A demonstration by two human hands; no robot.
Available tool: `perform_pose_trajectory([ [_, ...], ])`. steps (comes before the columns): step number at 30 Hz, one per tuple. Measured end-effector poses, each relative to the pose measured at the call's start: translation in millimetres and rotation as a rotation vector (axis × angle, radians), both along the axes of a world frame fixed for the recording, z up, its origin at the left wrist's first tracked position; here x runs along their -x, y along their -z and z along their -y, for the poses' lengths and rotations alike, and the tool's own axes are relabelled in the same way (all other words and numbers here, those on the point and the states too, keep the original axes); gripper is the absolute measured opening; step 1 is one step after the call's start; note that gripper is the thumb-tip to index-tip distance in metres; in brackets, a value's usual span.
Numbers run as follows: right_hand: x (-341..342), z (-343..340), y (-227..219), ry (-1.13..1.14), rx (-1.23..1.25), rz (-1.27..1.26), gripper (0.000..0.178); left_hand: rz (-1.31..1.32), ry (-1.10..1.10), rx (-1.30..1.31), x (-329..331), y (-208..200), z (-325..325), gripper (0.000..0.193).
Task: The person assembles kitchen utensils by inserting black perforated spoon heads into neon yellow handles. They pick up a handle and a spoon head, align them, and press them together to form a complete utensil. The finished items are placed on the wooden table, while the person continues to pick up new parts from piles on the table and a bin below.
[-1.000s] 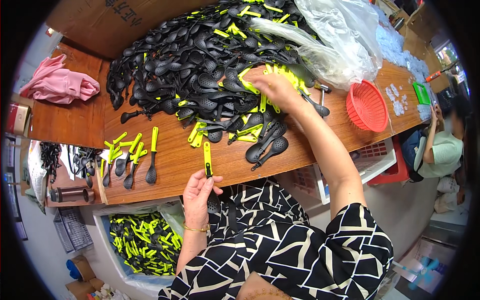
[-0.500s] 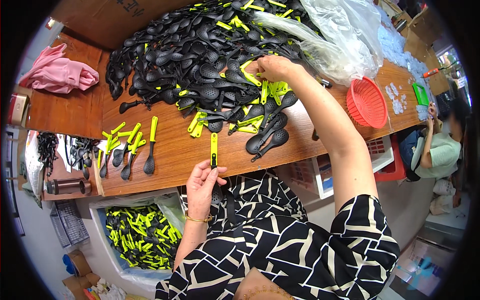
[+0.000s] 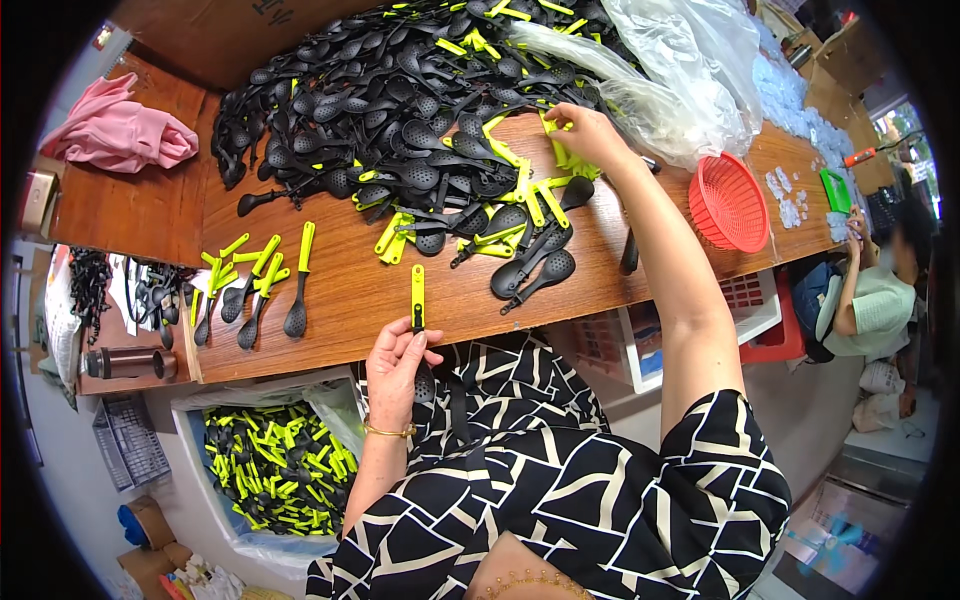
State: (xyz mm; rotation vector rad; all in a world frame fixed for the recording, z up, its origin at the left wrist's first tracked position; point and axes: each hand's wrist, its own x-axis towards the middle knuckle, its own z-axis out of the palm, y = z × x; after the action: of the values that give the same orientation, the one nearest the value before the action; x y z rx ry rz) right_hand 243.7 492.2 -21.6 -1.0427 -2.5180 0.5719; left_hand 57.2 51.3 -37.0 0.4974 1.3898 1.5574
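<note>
My left hand (image 3: 393,375) is closed around a black perforated spoon (image 3: 418,290) with a yellow-green handle. The handle points away from me over the table's front edge, and the bowl hangs below my fingers. Farther off, my right hand (image 3: 592,138) reaches to the right of the pile, its fingers bent around some yellow-green handles (image 3: 572,162). Its fingertips partly hide these. A big heap of black perforated spoons (image 3: 370,110) covers the back of the table. Several loose black spoons (image 3: 555,265) and more yellow-green handles (image 3: 524,180) lie in front of it.
Spoons with yellow-green handles (image 3: 300,290) lie at the table's left front. Below them stands a lined bin of handled spoons (image 3: 275,470). A red basket (image 3: 730,205), clear plastic bag (image 3: 690,80) and pink cloth (image 3: 120,130) are on the table. Another person (image 3: 880,290) sits at far right.
My right hand has moved to the right, away from the spoon heap, with yellow-green handles at its fingers. My left hand still holds the spoon, with little change.
</note>
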Motion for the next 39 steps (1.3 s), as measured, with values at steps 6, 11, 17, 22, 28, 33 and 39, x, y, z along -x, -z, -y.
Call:
perform_pose_trajectory([
  [6,21.1,43.6,0.3,-0.235,-0.242,-0.105,0.058,0.017,-0.008,0.023,-0.6,4.8,2.2,0.031],
  [11,73.9,90.7,-1.4,-0.345,-0.168,-0.020,0.072,0.002,0.004,0.006,1.1,4.5,-1.3,0.030],
  [17,77.9,17.6,-6.6,-0.201,-0.279,0.071,0.039,-0.016,-0.046,0.002,6.6,0.3,9.4,0.030],
  [22,29.5,-16.2,-13.5,-0.045,-0.405,0.036,0.040,0.007,-0.074,0.005,11.4,8.2,17.8,0.031],
  [28,-5.8,50.9,-40.1,-0.080,-0.444,0.146,0.036,-0.049,-0.090,0.037,26.5,0.2,11.1,0.032],
  [33,-14.1,114.5,-30.4,-0.065,-0.091,0.240,0.030,-0.727,-0.088,0.214,79.7,-5.9,14.1,0.030],
  [39,-23.8,105.8,-4.0,0.022,-0.245,-0.067,0.022,-1.653,-0.256,0.090,88.5,-46.3,-22.8,0.035],
])
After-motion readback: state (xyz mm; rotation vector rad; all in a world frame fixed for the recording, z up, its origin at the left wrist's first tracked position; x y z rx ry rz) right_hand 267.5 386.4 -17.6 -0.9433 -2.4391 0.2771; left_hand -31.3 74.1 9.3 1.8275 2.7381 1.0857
